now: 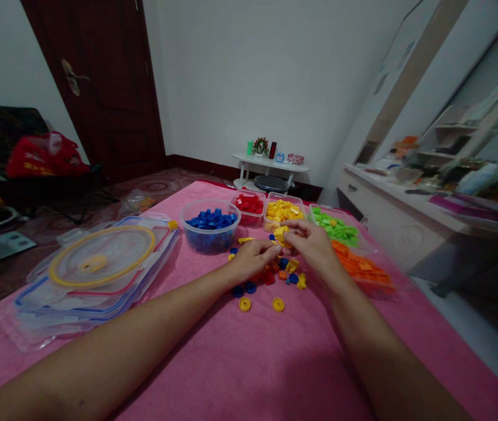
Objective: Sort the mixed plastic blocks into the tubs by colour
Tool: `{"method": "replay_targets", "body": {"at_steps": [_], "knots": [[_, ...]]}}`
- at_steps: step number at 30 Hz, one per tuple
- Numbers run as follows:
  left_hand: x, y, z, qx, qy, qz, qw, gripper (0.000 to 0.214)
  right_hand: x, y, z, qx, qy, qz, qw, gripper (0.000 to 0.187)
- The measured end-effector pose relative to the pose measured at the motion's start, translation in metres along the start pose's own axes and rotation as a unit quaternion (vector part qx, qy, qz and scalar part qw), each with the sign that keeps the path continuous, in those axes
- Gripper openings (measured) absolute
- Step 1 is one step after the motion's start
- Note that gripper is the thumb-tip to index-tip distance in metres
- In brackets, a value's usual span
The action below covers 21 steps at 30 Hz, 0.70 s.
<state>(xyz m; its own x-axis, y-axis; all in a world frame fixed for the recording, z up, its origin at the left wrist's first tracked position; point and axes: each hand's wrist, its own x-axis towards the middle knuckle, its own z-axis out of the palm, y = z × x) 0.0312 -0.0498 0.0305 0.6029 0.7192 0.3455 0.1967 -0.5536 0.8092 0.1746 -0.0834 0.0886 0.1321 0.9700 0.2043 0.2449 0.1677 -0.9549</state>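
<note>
Yellow plastic building pieces [281, 235] are in the curled fingers of my right hand [308, 241], just in front of the tubs. My left hand [254, 258] is low over the loose pile, its thumb and fingers drawn together near the right hand's fingertips. What lies under the left fingers is hidden. Around both hands are mixed loose pieces: a yellow piece [302, 281], an orange piece [282, 275], red pieces [268, 277] and a dark blue wheel [250, 287]. Closer to me lie two yellow wheels, one on the left [244, 304] and one on the right [278, 304].
Behind the pile stand a round tub of blue pieces [182, 225] and boxes of red [249, 204], yellow [284, 209] and green pieces [336, 227]. Orange pieces [365, 266] fill a box beside my right forearm. Stacked lids [99, 263] cover the left of the pink cloth [249, 362].
</note>
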Motion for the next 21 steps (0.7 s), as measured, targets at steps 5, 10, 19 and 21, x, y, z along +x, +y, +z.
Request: {"method": "replay_targets", "body": {"at_steps": [5, 10, 19, 21], "knots": [[0.000, -0.001, 0.001, -0.004, -0.022, -0.009, 1.000, 0.046, 0.003, 0.008, -0.001, -0.036, -0.004, -0.032, 0.999, 0.032], [0.001, -0.005, 0.003, -0.004, -0.021, -0.013, 1.000, 0.045, 0.005, 0.013, -0.001, -0.045, -0.008, -0.040, 0.998, 0.033], [-0.001, 0.000, 0.002, 0.028, -0.017, -0.010, 0.999, 0.050, 0.004, 0.012, -0.001, -0.047, -0.011, -0.033, 0.998, 0.034], [-0.001, -0.001, 0.002, 0.026, -0.015, -0.004, 1.000, 0.050, 0.003, 0.011, -0.001, -0.051, -0.009, -0.032, 0.998, 0.035]]}}
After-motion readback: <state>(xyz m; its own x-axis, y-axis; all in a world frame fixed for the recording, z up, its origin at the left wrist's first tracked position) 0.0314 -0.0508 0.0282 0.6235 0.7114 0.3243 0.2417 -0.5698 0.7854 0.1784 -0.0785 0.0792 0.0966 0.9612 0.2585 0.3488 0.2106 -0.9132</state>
